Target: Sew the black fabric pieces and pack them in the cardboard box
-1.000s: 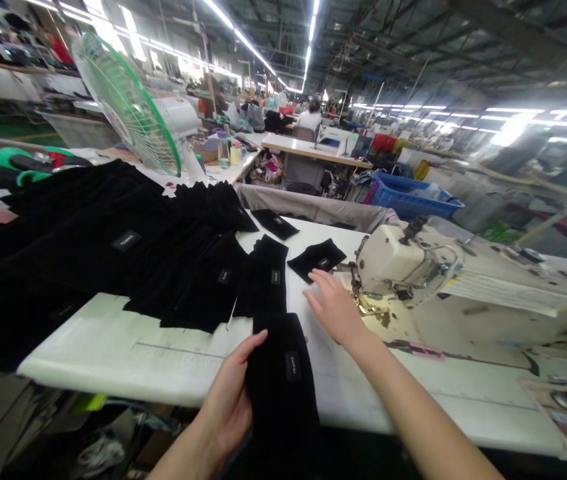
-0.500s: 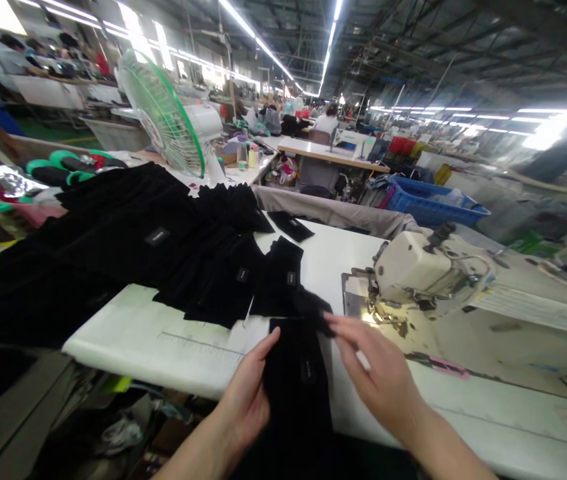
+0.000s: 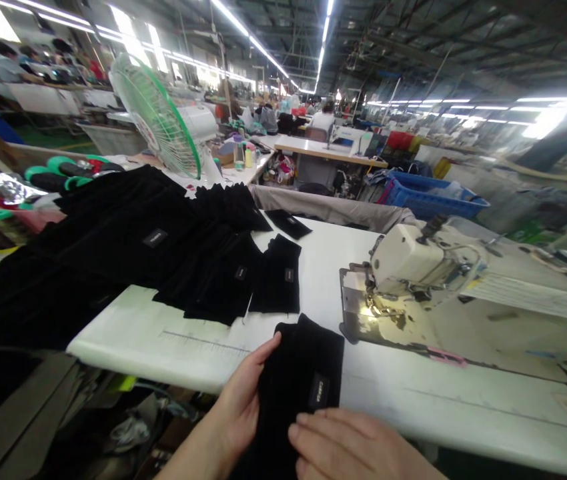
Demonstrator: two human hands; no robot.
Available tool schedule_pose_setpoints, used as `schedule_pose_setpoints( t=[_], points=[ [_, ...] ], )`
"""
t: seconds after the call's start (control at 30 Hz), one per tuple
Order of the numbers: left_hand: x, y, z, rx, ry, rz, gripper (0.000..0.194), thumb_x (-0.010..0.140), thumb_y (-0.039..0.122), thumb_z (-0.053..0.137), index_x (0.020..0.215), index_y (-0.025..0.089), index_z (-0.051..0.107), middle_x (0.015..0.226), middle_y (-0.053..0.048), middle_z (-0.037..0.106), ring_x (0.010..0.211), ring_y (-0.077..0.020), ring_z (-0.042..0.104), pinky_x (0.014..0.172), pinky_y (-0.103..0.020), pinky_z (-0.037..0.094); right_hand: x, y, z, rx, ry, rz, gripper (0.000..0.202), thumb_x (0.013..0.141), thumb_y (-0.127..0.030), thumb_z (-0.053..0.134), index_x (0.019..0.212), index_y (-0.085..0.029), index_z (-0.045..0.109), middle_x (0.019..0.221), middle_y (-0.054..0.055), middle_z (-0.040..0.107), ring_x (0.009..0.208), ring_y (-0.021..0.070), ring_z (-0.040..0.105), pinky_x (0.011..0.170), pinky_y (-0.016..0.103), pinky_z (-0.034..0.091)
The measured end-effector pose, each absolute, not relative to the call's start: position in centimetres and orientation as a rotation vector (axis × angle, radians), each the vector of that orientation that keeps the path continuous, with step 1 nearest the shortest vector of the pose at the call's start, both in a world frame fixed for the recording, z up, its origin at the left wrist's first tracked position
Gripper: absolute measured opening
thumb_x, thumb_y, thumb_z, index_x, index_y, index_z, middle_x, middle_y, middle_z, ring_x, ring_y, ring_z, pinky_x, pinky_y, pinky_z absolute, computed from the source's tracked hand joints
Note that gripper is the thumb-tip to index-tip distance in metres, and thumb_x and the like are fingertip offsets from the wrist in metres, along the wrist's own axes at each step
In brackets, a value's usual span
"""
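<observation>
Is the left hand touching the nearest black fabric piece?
Touching: the head view shows the left hand holding the black fabric piece, thumb over its edge.

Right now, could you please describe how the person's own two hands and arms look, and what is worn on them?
The ungloved left hand and ungloved right hand show no visible ring or marking, though some fingers are hidden. The bare left forearm has no sleeve, watch or bracelet in view; the right forearm is mostly cut off.
</observation>
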State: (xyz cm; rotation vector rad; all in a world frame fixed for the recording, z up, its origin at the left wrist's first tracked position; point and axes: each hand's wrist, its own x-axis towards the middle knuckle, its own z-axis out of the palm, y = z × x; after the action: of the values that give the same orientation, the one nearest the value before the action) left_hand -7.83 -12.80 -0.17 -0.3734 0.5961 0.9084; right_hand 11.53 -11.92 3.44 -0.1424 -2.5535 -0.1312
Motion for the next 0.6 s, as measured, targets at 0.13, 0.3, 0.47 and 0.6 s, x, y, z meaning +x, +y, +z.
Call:
schedule_pose_setpoints(
  t=[0.13, 0.3, 0.47, 0.6],
  points=[
    [-8.1, -13.3, -0.5, -0.346, 0.481, 0.874, 0.047, 0.092, 0.040, 0.064, 0.111, -0.003, 0.068, 0.095, -0.021, 0.075, 0.093, -0.0318, 0.073, 0.086, -0.038, 0.057, 12.4, -11.1, 3.4, -0.210, -2.517, 0.147, 0.017, 0.102, -0.027, 0.052, 0.106, -0.021, 0.068, 0.119, 0.001, 0.075, 0.111, 0.0152, 0.069, 0.100, 0.027, 0.055],
    [-7.4, -13.9, -0.2, -0.253, 0.591, 0.920, 0.044, 0.091, 0.036, 0.066, 0.118, 0.001, 0.067, 0.094, -0.016, 0.076, 0.085, -0.0285, 0.074, 0.083, -0.037, 0.058, 12.5, -7.3, 1.7, -1.239, -1.961, 0.705, 0.038, 0.091, -0.042, 0.063, 0.122, -0.020, 0.063, 0.124, 0.013, 0.069, 0.103, 0.0261, 0.069, 0.083, 0.041, 0.059],
    [-6.9, -14.1, 0.0, -0.101, 0.903, 1.052, 0.044, 0.088, 0.033, 0.070, 0.121, 0.006, 0.066, 0.096, -0.016, 0.076, 0.075, -0.0274, 0.073, 0.067, -0.035, 0.060, 11.1, -6.3, 2.0, -1.309, -1.729, 1.299, 0.019, 0.085, -0.038, 0.065, 0.088, -0.021, 0.072, 0.084, 0.002, 0.072, 0.081, 0.0204, 0.067, 0.077, 0.033, 0.053],
    [-7.2, -14.0, 0.1, -0.087, 0.891, 1.086, 0.037, 0.089, 0.038, 0.069, 0.110, 0.008, 0.070, 0.095, -0.014, 0.076, 0.073, -0.0221, 0.072, 0.068, -0.031, 0.060, 10.0, -6.9, 4.0, -1.133, -1.782, 1.351, 0.012, 0.086, -0.034, 0.066, 0.087, -0.023, 0.071, 0.083, -0.001, 0.070, 0.079, 0.0163, 0.065, 0.075, 0.028, 0.051]
  ],
)
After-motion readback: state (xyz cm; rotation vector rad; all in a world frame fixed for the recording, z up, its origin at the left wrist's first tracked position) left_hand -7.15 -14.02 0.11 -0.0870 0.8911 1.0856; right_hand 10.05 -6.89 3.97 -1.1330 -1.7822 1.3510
